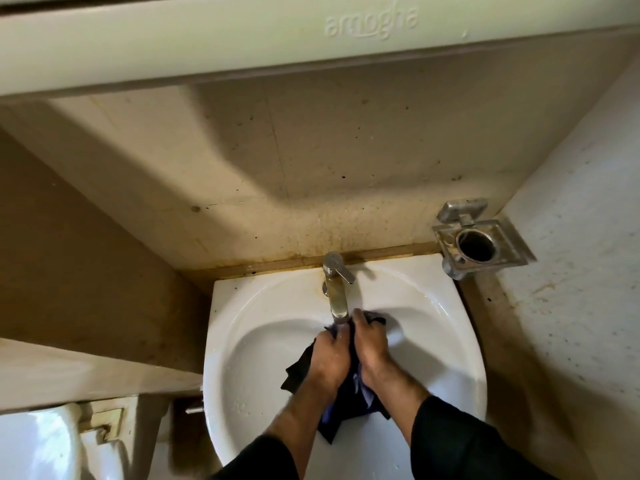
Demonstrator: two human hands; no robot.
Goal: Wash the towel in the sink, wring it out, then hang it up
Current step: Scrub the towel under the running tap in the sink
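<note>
left hand (pixel 327 358) and right hand (pixel 369 344) gripping the dark towel (pixel 301 370) between them, bunching it under the tap (pixel 337 289), over the sink (pixel 263 341) middle

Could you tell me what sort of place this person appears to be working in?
Most likely a small bathroom or washroom. A white wall-hung sink with a metal tap sits in a tiled corner, a metal holder is fixed beside it, and what looks like a toilet cistern stands lower left.
</note>
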